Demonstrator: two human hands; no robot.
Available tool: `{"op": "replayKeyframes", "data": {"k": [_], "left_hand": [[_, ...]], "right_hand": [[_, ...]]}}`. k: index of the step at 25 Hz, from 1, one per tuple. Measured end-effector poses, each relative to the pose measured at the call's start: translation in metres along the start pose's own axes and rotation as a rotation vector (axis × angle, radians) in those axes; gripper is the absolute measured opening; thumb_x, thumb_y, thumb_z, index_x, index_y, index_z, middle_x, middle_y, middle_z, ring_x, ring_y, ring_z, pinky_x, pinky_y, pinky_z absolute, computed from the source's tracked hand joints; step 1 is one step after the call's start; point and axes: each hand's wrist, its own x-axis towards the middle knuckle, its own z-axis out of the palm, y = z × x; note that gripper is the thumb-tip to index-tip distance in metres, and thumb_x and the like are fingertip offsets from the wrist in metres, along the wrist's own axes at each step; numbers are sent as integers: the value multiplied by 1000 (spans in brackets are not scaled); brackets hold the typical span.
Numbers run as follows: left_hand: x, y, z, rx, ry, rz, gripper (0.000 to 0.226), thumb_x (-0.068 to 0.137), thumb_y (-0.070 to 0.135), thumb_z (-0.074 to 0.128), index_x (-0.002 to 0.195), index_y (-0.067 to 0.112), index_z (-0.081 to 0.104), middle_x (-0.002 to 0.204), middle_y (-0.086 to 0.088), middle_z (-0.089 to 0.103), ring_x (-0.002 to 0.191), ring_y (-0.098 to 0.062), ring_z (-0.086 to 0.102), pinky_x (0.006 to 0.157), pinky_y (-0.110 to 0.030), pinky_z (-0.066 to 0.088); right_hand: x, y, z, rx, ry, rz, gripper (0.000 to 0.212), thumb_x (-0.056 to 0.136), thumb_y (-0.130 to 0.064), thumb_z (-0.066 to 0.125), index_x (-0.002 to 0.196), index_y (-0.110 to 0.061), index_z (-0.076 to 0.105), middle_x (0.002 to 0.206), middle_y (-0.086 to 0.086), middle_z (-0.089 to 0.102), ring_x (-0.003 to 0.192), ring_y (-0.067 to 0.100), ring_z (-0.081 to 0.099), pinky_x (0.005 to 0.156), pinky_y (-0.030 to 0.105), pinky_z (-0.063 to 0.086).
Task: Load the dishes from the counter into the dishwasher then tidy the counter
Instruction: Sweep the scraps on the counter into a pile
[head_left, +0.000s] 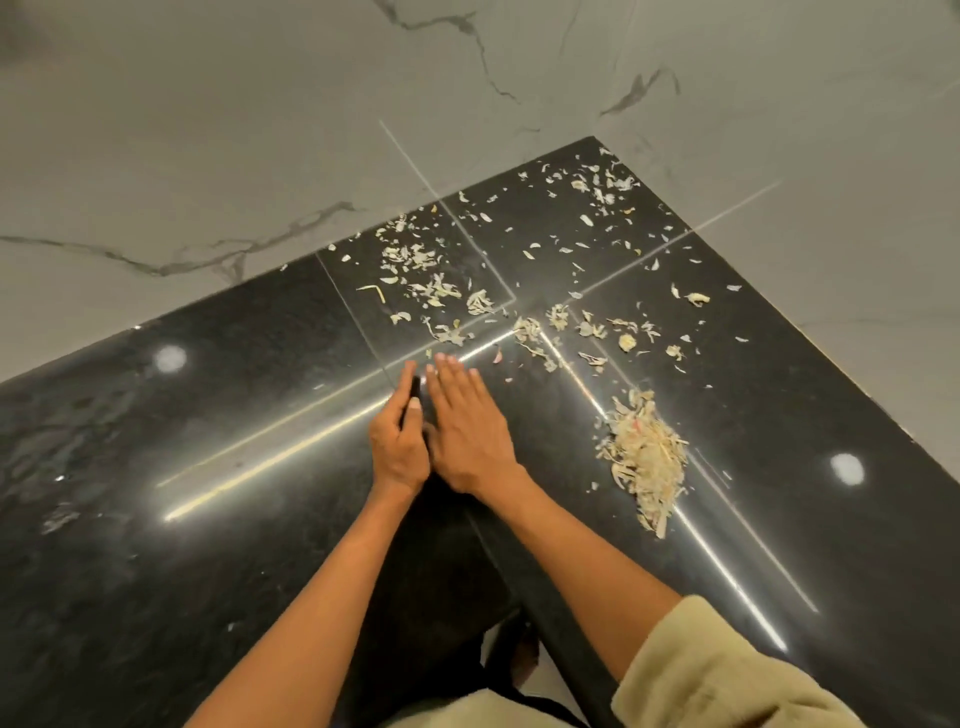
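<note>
Both my hands lie side by side on the glossy black counter, near its middle. My left hand stands on its edge with the fingers straight and the thumb on top. My right hand lies flat, palm down, fingers straight and pointing at the scraps. Neither hand holds anything. Pale peel scraps are scattered just beyond my fingertips and on toward the far corner. A heaped pile of peelings sits to the right of my right hand. No dishes are in view.
Grey marble walls close the counter at the back left and the back right, meeting at the far corner. The counter's front edge runs under my right forearm. Smears mark the counter's left part.
</note>
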Motion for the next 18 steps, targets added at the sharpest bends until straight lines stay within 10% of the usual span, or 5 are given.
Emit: {"op": "replayKeyframes", "data": {"k": [4, 18], "left_hand": [[47, -12, -37, 113, 30, 23, 56, 91, 15, 42, 146, 6, 45, 149, -7, 47, 140, -17, 43, 118, -32, 32], [210, -8, -64, 528, -45, -28, 66, 102, 21, 42, 158, 11, 9, 166, -5, 8, 153, -16, 4, 125, -36, 2]], "right_hand": [[8, -3, 11, -19, -35, 23, 72, 104, -49, 26, 160, -9, 6, 168, 8, -4, 154, 20, -10, 125, 45, 5], [-18, 45, -9, -34, 24, 294, 82, 103, -61, 26, 160, -9, -3, 168, 7, -13, 154, 19, -14, 126, 43, 4]]}}
